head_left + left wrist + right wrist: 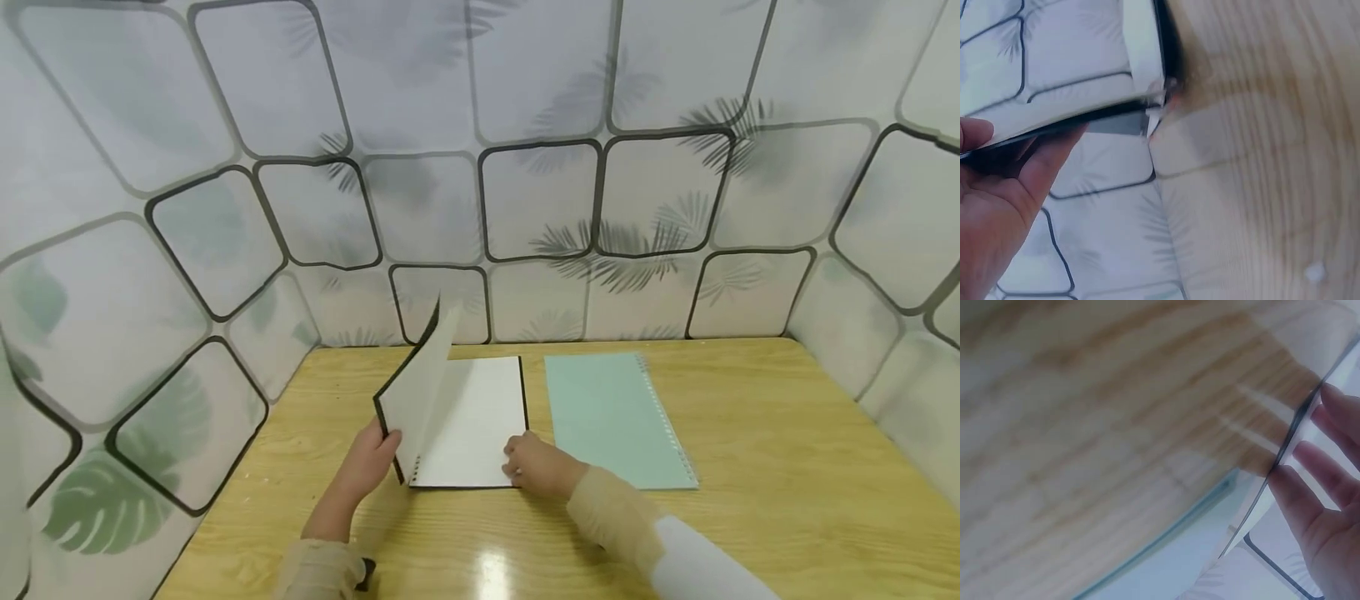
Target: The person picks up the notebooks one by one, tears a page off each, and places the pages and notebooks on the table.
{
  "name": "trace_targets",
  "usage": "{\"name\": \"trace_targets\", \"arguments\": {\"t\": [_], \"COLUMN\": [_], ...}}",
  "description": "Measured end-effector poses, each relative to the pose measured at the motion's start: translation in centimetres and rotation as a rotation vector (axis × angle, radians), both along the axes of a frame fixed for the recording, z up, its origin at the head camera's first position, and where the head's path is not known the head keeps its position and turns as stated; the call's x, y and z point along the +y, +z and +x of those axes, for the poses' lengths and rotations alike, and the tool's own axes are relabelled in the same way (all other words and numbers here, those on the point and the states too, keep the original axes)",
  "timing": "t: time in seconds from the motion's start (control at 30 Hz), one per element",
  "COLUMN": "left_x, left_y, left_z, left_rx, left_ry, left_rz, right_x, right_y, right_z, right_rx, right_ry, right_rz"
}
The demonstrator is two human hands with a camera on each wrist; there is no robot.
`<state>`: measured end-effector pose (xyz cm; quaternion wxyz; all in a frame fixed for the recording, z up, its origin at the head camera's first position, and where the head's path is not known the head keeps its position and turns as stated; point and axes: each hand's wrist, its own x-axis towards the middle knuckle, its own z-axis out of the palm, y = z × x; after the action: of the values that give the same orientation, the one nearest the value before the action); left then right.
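Left grip [369,458] pinches the raised side of the open notebook [480,417], centre of the frame; right grip [542,467] touches its lower-right edge, whether pinching I cannot tell. Probably light, stiff-covered, with slippery pages; best held by free edges. Rightward, a green notebook [611,417] lies on the counter [795,450].

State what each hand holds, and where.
The left hand pinches the open notebook by the near edge of its raised cover. The right hand touches its near right corner; any grip is unclear.
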<state>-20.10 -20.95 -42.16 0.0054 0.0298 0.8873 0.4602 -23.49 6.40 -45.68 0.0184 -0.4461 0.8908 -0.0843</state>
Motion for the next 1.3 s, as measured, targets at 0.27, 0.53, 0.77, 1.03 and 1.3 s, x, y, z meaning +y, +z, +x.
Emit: {"name": "trace_targets", "arguments": {"t": [0.27, 0.53, 0.77, 1.03, 1.3], "left_x": [-2.9, -6.0, -8.6, -11.0, -9.9], "left_y": [0.8, 1.5, -0.4, -1.8, -1.8], "left_z": [0.6, 0.2, 0.3, -0.1, -1.4], "left_rx": [-0.064, 0.198, 0.033, -0.375, -0.459], "left_ry": [0.254, 0.735, 0.696, 0.352, 0.303], "left_rz": [0.078, 0.124, -0.06, -0.418, -0.684], "right_x": [0.4, 0.6, 0.6, 0.6, 0.2], "right_y": [-0.2, 0.2, 0.1, -0.1, 0.0], "right_z": [-0.2, -0.4, -0.6, -0.4, 0.0], "right_rx": [0.043, 0.046, 0.031, 0.012, -0.027], "right_ry": [0.009, 0.007, -0.009, -0.018, -0.047], "right_rz": [0.004, -0.031, 0.013, 0.008, 0.002]}}
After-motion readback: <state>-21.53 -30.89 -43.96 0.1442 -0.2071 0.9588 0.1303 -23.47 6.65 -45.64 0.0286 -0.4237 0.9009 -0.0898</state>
